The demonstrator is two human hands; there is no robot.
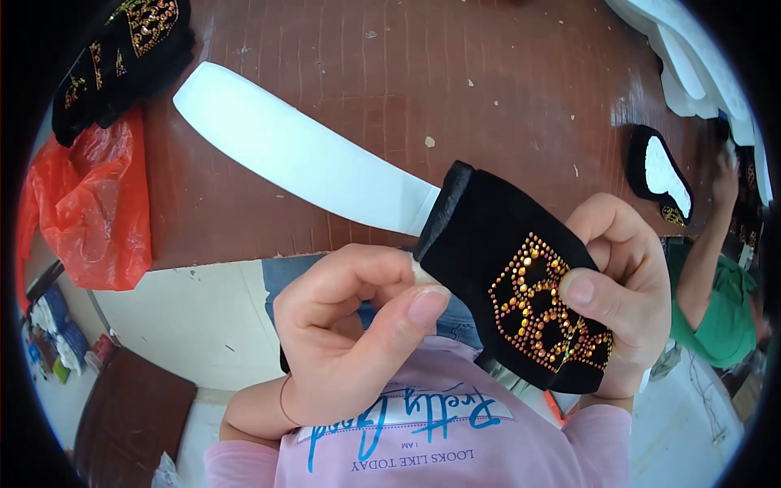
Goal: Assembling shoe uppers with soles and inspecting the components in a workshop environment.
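Note:
A black velvet shoe upper [480, 236], set with a pattern of gold and orange rhinestones, is held up in front of my chest at the table's near edge. Out of its upper-left end sticks a long, curved white insert [301, 154], which reaches over the tabletop. My right hand [626, 285] grips the upper's right side, thumb pressed over the stones and fingers curled behind. At the lower-left edge, beside the insert's base, my left hand [350, 325] pinches the rim between thumb and forefinger. The left hand's other fingers are curled in.
On the brown table [342, 49], a red plastic bag [93, 203] and stacked black rhinestone pieces [122, 65] lie at left. Far right are white sheets [691, 57] and a black piece with a white insert [663, 171]. A co-worker's arm [700, 244] reaches in at right.

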